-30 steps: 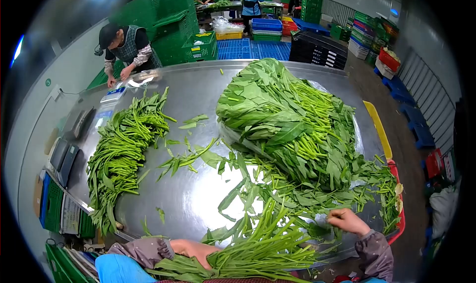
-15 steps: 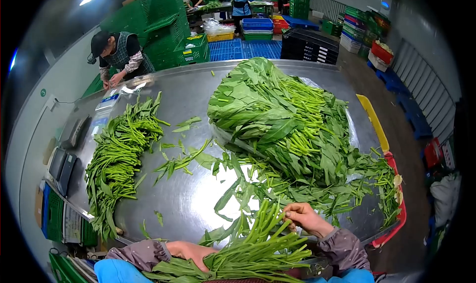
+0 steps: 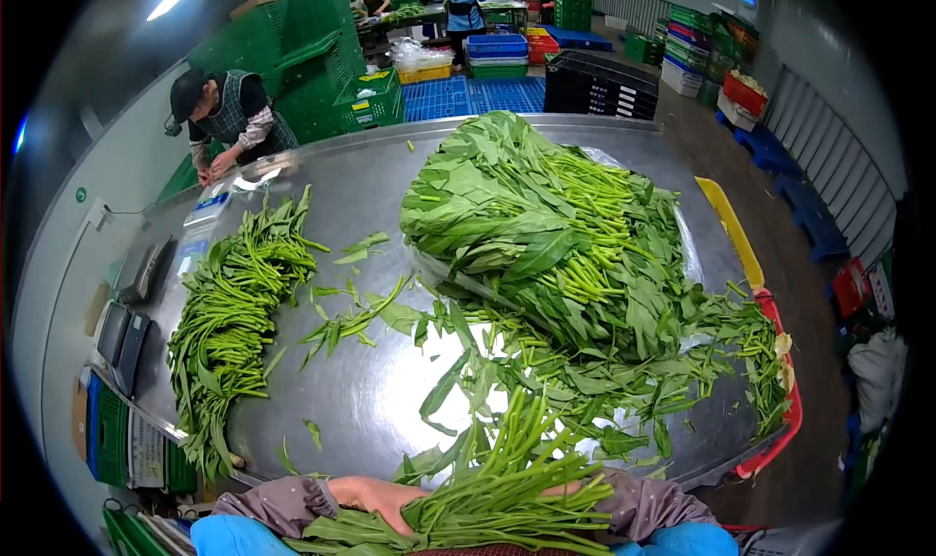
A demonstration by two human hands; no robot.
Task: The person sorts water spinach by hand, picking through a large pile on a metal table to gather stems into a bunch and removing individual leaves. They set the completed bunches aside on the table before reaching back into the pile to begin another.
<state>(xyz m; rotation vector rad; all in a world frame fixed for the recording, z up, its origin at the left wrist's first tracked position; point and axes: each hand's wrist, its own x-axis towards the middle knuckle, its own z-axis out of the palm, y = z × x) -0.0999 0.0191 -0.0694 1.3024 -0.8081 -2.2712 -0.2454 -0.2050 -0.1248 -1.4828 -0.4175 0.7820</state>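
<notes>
My left hand (image 3: 375,498) is closed around a bunch of water spinach (image 3: 507,502) at the near edge of the metal table. The stems point up and to the right, and the leaves trail left over my forearm. My right hand (image 3: 573,487) is behind the stems of this bunch; only a little skin shows and its fingers are hidden. Beyond lies a large heap of water spinach (image 3: 546,225), partly on a clear plastic sheet. A long row of bundled stems (image 3: 229,322) runs down the table's left side.
Loose leaves (image 3: 624,390) are strewn over the metal table (image 3: 341,176). A red basket (image 3: 788,400) and a yellow one (image 3: 729,230) border the right edge. Scales (image 3: 122,337) stand at left. A co-worker (image 3: 234,117) bends over the far left corner; green crates (image 3: 312,59) are stacked behind.
My right hand has moved down from the stem tips and is now mostly behind the bunch. My left hand keeps its hold. The view has shifted slightly.
</notes>
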